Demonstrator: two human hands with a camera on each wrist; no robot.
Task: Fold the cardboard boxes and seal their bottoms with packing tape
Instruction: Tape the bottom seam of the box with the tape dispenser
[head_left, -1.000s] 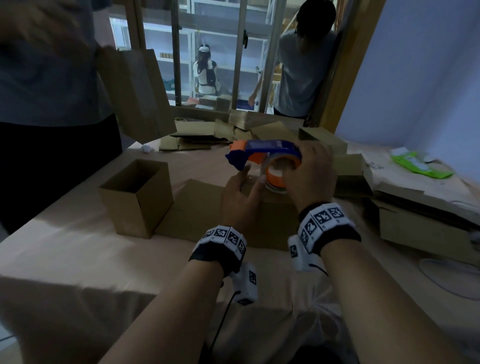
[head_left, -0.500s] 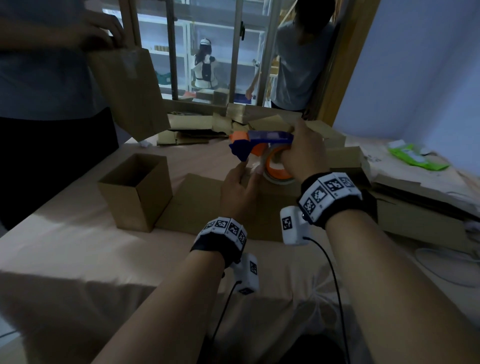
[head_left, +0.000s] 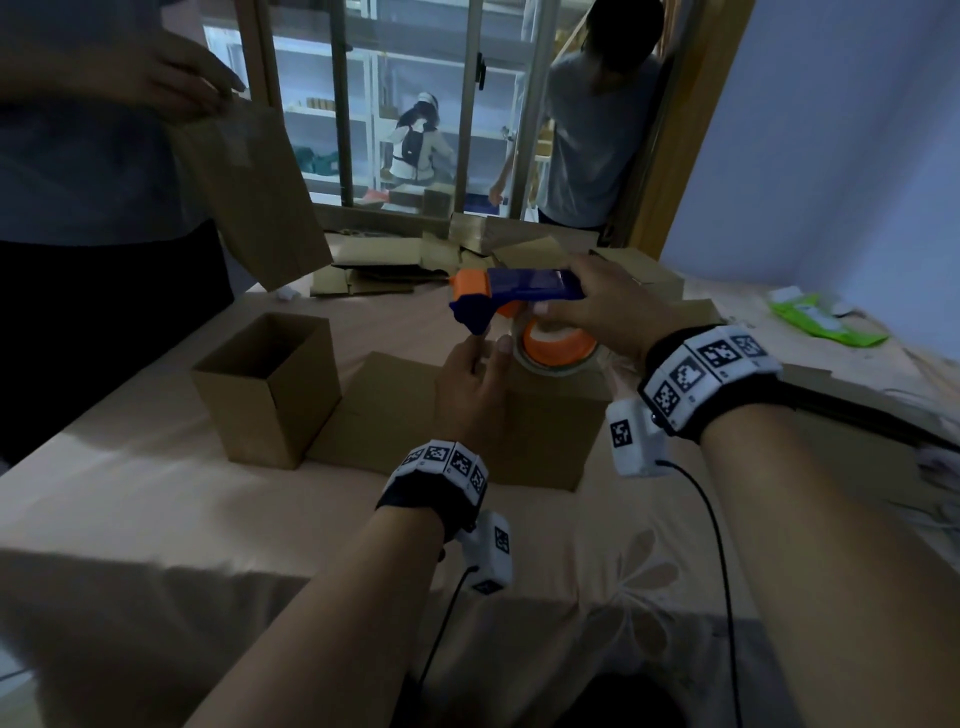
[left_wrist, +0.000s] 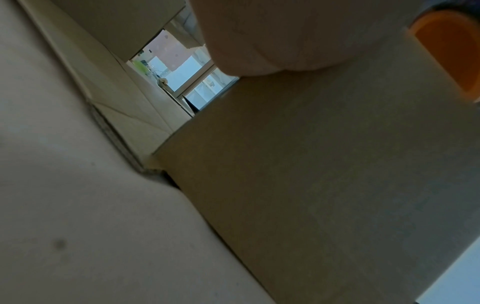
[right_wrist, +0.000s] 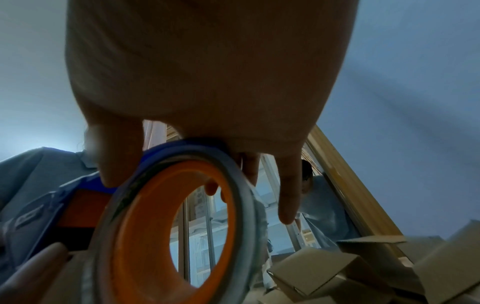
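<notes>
Your right hand (head_left: 608, 312) is gripping the tape gun (head_left: 514, 296) mid-frame; your left hand (head_left: 475, 384), fingers straight, is pressing the box (head_left: 540, 431).

Both arms were bare, with no sleeves. Each wrist had a black band (head_left: 711, 379) with white squares that had black patterns on them. A small white box (head_left: 635, 441) hung under each wrist, with a thin black cable (head_left: 719, 551) coming out.

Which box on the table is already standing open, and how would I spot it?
Start at the cloth-covered table. Left of the person's left hand stands an upright cardboard box. Unlike the flattened cardboard beside it, its top gapes open, showing a dark hollow.
</notes>
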